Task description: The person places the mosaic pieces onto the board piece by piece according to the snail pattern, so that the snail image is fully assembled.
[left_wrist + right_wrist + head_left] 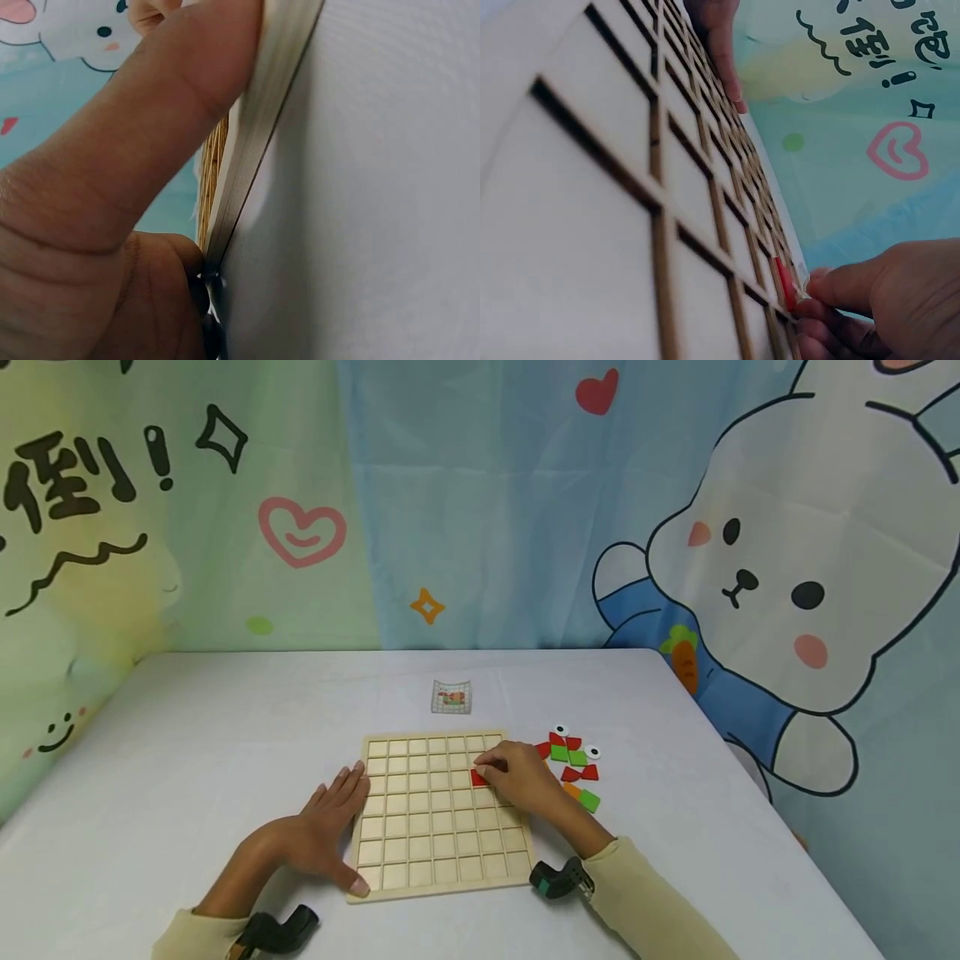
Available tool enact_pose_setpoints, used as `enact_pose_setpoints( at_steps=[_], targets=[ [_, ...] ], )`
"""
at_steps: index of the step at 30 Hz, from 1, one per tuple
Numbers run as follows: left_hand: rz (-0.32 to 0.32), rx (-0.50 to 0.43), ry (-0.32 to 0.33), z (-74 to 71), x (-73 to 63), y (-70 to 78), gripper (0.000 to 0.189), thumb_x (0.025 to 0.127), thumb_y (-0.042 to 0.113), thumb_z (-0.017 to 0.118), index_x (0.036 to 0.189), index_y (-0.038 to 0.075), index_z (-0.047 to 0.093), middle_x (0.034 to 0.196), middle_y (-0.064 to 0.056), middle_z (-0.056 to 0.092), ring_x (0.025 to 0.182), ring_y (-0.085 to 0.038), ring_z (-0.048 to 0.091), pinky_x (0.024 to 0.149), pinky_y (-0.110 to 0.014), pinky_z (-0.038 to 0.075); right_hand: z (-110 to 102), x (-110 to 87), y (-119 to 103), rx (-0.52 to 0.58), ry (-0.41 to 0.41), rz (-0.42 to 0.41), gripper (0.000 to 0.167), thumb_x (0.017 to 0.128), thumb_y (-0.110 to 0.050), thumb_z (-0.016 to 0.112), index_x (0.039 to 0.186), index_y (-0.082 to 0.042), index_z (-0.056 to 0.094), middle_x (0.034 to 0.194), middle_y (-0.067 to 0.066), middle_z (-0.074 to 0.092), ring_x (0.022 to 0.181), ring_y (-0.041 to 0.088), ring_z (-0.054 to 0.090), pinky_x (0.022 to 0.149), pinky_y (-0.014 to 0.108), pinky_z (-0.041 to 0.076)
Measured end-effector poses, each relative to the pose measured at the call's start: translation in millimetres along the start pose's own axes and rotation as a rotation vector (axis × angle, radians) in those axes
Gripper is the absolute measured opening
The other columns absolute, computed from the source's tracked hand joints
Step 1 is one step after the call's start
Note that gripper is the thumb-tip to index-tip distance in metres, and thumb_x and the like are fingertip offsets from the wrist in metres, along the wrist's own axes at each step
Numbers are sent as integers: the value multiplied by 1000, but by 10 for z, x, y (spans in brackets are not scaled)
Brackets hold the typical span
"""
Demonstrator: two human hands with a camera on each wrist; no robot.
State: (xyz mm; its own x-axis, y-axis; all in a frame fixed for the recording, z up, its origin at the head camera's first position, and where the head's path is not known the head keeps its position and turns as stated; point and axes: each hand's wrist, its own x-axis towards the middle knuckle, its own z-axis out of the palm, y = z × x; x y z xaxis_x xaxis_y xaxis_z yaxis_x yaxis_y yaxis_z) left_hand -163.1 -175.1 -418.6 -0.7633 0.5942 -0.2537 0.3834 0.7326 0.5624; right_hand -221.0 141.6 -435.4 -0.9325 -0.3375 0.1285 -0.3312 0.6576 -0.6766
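Our right hand works at a red piece on the grid board.
Its fingers are curled beside the piece, toward the upper right; if they pinch it, we cannot tell. Our left hand lies straight-fingered at the left edge. We should hold the board firmly and press the piece evenly, without tilt.

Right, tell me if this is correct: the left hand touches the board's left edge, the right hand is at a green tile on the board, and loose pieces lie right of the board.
The colour is wrong: the head view shows the tile at the right hand is red. The left hand touches the left edge of the board, and loose pieces lie to its right.
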Motion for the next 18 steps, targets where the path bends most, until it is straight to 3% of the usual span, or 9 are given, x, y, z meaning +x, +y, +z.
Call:
enact_pose_setpoints(
  at_steps=[5,18],
  targets=[
    [0,1,2,10,-13,-23,138,63,58,85,151,-11,4,158,-27,-9,143,-44,-10,110,-63,0,-29,26,26,16,-17,34,13,91,-10,69,102,-10,77,95,-3,68,85,13,58,75,31,51],
    [-4,-1,-1,4,-3,-30,138,62,58,85,151,-11,4,158,-27,-10,144,-44,-10,110,-63,1,-313,53,188,61,52,-5,15,91,-3,67,103,-5,76,97,2,69,89,17,62,78,36,51]
  ],
)
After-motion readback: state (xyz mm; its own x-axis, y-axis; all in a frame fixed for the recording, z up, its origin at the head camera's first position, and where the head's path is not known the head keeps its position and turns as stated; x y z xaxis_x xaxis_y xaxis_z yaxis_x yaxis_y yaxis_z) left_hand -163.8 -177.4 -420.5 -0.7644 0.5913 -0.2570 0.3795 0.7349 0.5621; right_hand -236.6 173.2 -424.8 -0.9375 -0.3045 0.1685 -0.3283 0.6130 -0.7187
